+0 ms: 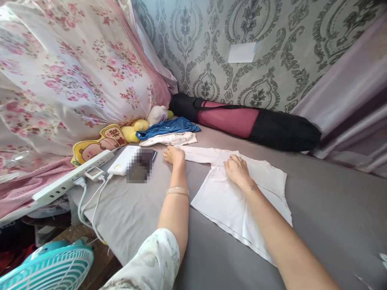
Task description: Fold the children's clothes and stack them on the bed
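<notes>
A small white long-sleeved shirt (229, 197) lies flat on the grey bed sheet (326, 201). My left hand (174, 155) is curled at the end of its stretched-out sleeve, fingers pinched on the cuff. My right hand (238, 169) rests near the shirt's collar, its fingers bent and pressed on the cloth. A pale bracelet sits on my left wrist.
A blue garment (167, 127) and a cream one (169, 139) lie beyond the shirt. A black-and-pink rolled bag (248, 121) lies along the wall. At left sit a power strip (72, 177), a power bank (122, 161), plush toys (136, 131), floral bedding and a teal fan (51, 266).
</notes>
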`<state>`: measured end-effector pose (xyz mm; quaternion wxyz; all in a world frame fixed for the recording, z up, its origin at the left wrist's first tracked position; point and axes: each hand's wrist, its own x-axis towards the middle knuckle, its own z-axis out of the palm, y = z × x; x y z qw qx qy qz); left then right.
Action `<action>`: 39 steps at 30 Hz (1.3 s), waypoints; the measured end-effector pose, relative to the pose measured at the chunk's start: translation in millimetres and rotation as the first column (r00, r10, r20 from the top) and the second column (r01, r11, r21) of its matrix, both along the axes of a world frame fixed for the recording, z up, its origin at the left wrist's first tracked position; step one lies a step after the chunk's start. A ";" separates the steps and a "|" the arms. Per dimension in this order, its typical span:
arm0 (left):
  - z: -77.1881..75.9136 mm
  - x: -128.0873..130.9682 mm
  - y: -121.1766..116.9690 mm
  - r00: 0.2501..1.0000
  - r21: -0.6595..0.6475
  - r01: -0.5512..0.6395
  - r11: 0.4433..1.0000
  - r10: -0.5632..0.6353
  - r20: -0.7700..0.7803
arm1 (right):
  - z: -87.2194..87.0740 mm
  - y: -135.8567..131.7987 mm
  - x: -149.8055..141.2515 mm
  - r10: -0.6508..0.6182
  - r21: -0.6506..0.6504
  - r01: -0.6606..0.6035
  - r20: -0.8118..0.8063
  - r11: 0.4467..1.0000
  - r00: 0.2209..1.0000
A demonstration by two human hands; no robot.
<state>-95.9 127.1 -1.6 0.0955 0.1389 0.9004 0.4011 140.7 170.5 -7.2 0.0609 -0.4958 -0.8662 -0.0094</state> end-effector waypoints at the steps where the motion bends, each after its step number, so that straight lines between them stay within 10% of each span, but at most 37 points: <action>1: -1.1 -1.5 0.7 1.000 0.003 -0.002 1.000 0.002 0.001 | 1.3 2.5 -2.7 0.003 -0.007 -0.003 -0.004 1.000 1.000; 7: -3.7 -8.4 2.5 0.999 -0.105 0.027 0.994 -0.024 0.024 | 1.0 9.2 -19.8 0.096 -0.097 -0.106 -0.103 0.990 0.990; 11: -5.9 -17.0 5.3 0.997 0.125 0.073 0.990 -0.076 0.026 | -2.0 11.0 -26.0 0.059 -0.139 -0.073 -0.103 0.988 0.993; 17: -1.1 -27.0 17.7 0.940 0.689 -0.069 0.722 -0.183 0.287 | 1.3 18.3 -28.9 0.006 -0.286 -0.025 -0.068 0.958 0.998; 21: 8.6 -25.1 22.0 0.861 0.749 -0.225 0.623 -0.232 0.452 | 9.6 23.7 -33.8 -0.016 -0.370 0.013 -0.005 0.929 1.000; 30: 26.4 -9.4 29.3 0.852 0.888 -0.164 0.430 -0.392 0.347 | 34.6 36.7 -56.9 -0.130 -0.596 0.177 0.121 0.784 0.984; 39: 45.2 22.9 34.2 0.842 0.898 -0.058 0.437 -0.462 0.280 | 33.4 34.1 -41.0 -0.151 -0.506 0.048 -0.166 0.861 0.974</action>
